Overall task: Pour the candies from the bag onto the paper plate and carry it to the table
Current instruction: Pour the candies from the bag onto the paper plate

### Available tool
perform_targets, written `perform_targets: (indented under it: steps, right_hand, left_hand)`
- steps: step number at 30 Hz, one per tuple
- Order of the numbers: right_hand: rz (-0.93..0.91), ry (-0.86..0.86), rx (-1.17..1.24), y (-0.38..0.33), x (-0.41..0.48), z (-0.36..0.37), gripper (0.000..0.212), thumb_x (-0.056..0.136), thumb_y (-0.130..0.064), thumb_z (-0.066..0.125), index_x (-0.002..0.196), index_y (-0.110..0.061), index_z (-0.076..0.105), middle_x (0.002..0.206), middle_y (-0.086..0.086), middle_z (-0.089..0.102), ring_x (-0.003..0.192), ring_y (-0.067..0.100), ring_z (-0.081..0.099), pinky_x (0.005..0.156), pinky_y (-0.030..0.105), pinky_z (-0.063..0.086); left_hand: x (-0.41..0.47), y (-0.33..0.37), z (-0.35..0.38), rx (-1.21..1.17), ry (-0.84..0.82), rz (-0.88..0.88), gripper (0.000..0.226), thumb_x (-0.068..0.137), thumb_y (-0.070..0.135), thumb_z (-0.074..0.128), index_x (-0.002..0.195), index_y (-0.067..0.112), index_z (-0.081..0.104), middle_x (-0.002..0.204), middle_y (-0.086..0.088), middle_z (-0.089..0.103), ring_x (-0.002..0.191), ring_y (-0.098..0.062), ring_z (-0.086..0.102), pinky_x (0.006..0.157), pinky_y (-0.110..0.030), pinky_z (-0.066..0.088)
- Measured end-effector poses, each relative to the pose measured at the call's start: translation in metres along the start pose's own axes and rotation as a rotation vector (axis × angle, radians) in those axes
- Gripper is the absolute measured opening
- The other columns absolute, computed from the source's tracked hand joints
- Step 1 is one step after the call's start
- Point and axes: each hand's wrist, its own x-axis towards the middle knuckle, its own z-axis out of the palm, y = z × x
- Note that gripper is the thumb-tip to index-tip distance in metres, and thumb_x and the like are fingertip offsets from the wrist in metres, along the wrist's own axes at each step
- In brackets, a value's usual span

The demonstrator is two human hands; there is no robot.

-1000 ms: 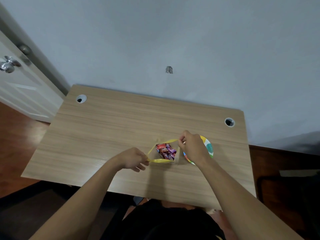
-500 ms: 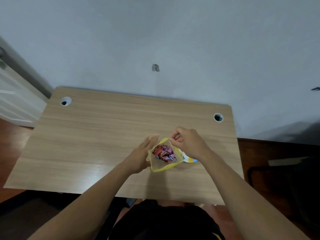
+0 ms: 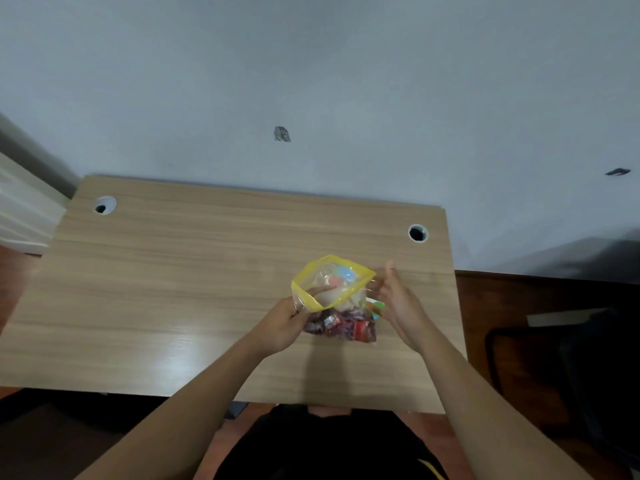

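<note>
Our left hand (image 3: 282, 329) has its fingers (image 3: 300, 311) closed on the near-left side of the bag (image 3: 334, 299), just under the yellow zip band, and carries its weight. Our right hand (image 3: 398, 303) stands open beside the bag's right side, palm turned inward, fingers spread and straight; whether they touch the plastic we cannot tell.

The bag hangs above the counter (image 3: 173, 289), its yellow-rimmed mouth gaping and tipped away from us toward the wall, while the candies (image 3: 341, 327) sit heaped in the near, lower end, close to our wrists. So the bag's long axis runs from us outward, mouth far, load near.

The paper plate (image 3: 375, 304) lies directly beneath the bag, mostly hidden; only a coloured sliver shows at the bag's right edge, and more colour glimmers through the clear plastic. The right hand is the nearer one to the plate.

We judge the pour has not begun: the bottom must rise above the mouth, with the mouth kept over the plate.
</note>
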Motion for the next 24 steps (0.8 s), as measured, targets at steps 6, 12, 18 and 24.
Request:
perform_targets:
  steps: [6,12,18,24]
  right_hand:
    - [-0.118,-0.118,-0.245,0.027,-0.004,-0.005,0.057,0.101,-0.078,0.037,0.136,-0.044,0.067,0.138,-0.018,0.072,0.137,-0.001,0.061,0.123,0.037,0.04]
    - [-0.164,-0.029,-0.352,0.055,0.015,-0.023,0.058,0.094,-0.076,0.059,0.136,-0.037,0.061,0.105,-0.009,0.084,0.1,0.004,0.078,0.107,0.041,0.056]
    - [-0.151,0.069,-0.437,0.073,0.032,-0.037,0.05,0.094,-0.075,0.059,0.126,-0.037,0.063,0.1,-0.007,0.082,0.08,0.008,0.073,0.081,0.029,0.055]
    - [-0.066,0.058,-0.436,0.094,0.044,-0.043,0.046,0.099,-0.075,0.05,0.126,-0.038,0.056,0.097,-0.011,0.082,0.087,0.007,0.077,0.085,0.033,0.057]
  left_hand:
    - [0.025,-0.006,0.036,-0.027,-0.042,-0.149,0.016,0.109,0.038,0.047,0.109,0.034,0.062,0.104,-0.001,0.063,0.097,-0.015,0.054,0.089,-0.039,0.044]
    - [0.042,-0.012,0.074,-0.041,0.016,-0.274,0.039,0.107,0.058,0.043,0.134,0.039,0.064,0.119,0.01,0.071,0.109,-0.01,0.064,0.108,-0.037,0.049]
    - [0.056,-0.007,0.104,-0.413,0.138,-0.361,0.031,0.112,0.042,0.05,0.139,0.033,0.063,0.126,0.017,0.078,0.109,0.009,0.073,0.092,-0.015,0.053]
    - [0.061,-0.024,0.113,-0.391,0.187,-0.419,0.053,0.108,0.047,0.058,0.157,0.032,0.047,0.147,0.011,0.069,0.139,-0.009,0.063,0.123,-0.041,0.044]
